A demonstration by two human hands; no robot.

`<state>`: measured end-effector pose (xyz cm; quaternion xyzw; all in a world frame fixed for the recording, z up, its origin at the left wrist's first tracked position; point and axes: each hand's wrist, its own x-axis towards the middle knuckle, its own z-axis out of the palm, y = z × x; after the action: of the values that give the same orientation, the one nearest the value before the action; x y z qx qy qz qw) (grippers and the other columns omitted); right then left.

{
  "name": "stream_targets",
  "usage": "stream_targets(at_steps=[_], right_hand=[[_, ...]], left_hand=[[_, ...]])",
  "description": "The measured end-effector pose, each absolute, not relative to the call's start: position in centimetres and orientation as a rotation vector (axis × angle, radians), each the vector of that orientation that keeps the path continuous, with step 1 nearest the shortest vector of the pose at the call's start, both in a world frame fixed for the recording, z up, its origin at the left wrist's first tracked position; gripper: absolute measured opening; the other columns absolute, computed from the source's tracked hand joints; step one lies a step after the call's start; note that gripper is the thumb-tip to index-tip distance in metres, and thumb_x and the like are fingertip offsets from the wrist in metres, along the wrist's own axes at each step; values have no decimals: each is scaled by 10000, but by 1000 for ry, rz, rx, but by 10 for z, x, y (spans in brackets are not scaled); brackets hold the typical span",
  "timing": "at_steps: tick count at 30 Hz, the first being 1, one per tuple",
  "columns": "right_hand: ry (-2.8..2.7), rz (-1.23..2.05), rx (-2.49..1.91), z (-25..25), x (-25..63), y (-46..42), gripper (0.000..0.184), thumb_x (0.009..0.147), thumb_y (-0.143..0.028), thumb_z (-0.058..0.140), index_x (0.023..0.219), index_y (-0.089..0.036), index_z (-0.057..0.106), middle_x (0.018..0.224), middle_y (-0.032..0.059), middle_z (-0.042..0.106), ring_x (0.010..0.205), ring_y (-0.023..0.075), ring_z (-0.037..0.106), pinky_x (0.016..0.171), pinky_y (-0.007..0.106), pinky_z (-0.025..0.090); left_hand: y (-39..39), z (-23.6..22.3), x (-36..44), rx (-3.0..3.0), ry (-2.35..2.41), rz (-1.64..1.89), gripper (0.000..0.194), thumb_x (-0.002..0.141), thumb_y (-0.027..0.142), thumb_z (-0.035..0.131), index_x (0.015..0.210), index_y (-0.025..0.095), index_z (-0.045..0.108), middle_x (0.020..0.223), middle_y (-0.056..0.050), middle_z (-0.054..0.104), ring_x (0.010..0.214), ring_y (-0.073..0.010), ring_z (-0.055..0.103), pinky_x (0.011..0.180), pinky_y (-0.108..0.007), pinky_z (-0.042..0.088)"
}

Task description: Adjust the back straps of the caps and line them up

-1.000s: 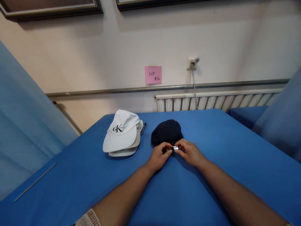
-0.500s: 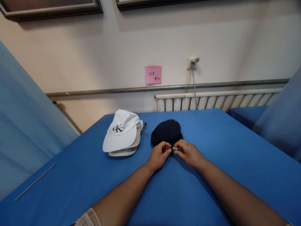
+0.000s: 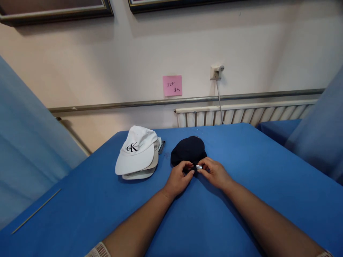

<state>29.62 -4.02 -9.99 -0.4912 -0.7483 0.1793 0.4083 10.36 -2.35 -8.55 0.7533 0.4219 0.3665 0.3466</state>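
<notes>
A dark navy cap [image 3: 188,149] lies on the blue-covered table with its strap side toward me. My left hand [image 3: 179,179] is closed, thumb and fingers pinching the cap's dark back strap. At the right end of that strap sits a small shiny silver buckle [image 3: 199,167]. My right hand [image 3: 214,172] pinches this buckle between thumb and forefinger. The fingers partly hide the strap, so how it runs through the buckle cannot be made out.
To the left a stack of caps rests on the table [image 3: 88,200], topped by a white cap [image 3: 138,150] with black letters. A thin stick [image 3: 36,211] lies near the left edge. Behind the table are a radiator [image 3: 235,115], a metal rail [image 3: 120,104] and a plugged-in cord [image 3: 219,96].
Both hands stay at the cap's back strap. The silver buckle has tilted slightly and shows more of its face between the fingers. The whole view has shifted a little.
</notes>
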Motion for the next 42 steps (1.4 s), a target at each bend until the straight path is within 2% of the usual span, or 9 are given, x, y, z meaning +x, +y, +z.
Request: stream_targets(at_steps=[3,7,11,22,31,37,42], right_hand=[[-1880,447,-1233,-102,297,-39,83,855,-227,587,936,-231,608,853,8,614,723,142,588,680,279,471],[-1879,461,-1206,-103,297,-38,80,845,-216,595,924,-228,604,829,3,604,706,139,582,660,272,464],[-1887,497,-1184,-102,297,-39,87,841,-203,597,923,-232,605,835,4,602,711,140,578,657,271,464],[-1929,515,-1168,-100,296,-42,79,852,-195,589,921,-230,604,823,-2,585,714,135,567,656,268,449],[-1984,530,-1177,-100,294,-42,80,849,-209,593,925,-230,609,849,5,610,723,140,567,662,269,437],[-1943,517,-1193,-99,295,-42,81,846,-211,590,918,-233,618,840,5,607,724,141,573,661,269,430],[-1893,489,-1208,-100,296,-40,105,832,-225,610,935,-232,628,805,-1,597,704,143,567,654,271,424]], left_hand=[[-24,-84,102,2026,1113,918,258,818,285,608,1058,191,624,1000,-53,681,865,-180,624,740,-296,491],[-22,-86,101,2044,1082,931,157,841,250,568,967,183,635,930,-35,680,857,-170,619,792,-296,478],[-20,-90,102,1962,1061,966,139,849,242,543,925,172,635,880,-25,669,822,-157,607,773,-280,477],[-20,-91,102,1954,1075,944,137,837,268,559,871,171,649,841,-21,663,794,-156,601,747,-266,465],[-21,-95,107,1928,1062,975,102,817,265,592,858,171,598,823,-14,647,772,-149,604,711,-260,475],[-21,-92,105,1950,1091,1003,160,830,267,583,959,175,601,931,-43,676,856,-170,637,739,-279,496],[-24,-84,98,2117,1183,954,226,834,249,571,1053,205,607,1014,-47,687,866,-179,646,694,-277,487]])
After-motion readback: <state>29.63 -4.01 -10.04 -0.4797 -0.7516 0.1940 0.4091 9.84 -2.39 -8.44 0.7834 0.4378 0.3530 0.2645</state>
